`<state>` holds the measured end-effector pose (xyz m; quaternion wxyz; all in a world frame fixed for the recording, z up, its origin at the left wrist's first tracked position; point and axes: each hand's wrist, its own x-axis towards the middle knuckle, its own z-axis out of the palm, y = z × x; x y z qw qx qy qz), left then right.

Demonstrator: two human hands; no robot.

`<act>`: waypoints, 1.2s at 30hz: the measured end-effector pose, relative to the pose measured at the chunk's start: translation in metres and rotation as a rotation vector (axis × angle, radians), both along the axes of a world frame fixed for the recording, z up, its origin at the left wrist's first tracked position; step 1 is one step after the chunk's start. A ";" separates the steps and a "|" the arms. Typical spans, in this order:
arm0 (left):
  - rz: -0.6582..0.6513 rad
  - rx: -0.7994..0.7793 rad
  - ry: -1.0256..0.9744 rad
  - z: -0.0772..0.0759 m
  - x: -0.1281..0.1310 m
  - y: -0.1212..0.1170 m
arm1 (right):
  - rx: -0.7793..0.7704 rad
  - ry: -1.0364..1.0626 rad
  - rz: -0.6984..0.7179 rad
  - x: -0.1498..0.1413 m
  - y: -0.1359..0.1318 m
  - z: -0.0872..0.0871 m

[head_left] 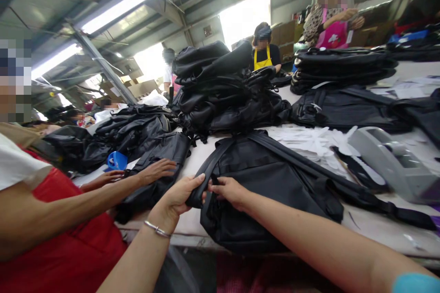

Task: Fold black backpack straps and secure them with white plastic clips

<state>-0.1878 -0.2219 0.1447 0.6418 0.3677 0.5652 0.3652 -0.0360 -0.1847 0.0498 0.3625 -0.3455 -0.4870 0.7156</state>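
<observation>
A black backpack [261, 183] lies on the table before me, its straps facing up. My left hand [182, 194] is closed around one of its shoulder straps [215, 158], near the bag's left edge. Close beside it, my right hand [228, 191] pinches a short dark piece of webbing [213, 179] at the same strap. The fingers partly hide that piece. Across the bag to the right runs the other shoulder strap [302, 162], its loose end [412, 216] trailing over the table.
A tall stack of black bags [220, 87] stands behind the backpack. To the right are a grey tape dispenser [395, 165], white paper strips [309, 139] and more stacked bags [340, 68]. At left, a co-worker's hand [158, 171] rests over another bag, near a blue tape dispenser [117, 160].
</observation>
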 end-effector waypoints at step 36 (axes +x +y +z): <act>0.058 -0.078 -0.056 -0.101 0.009 -0.022 | -0.099 0.036 -0.025 -0.003 0.014 -0.020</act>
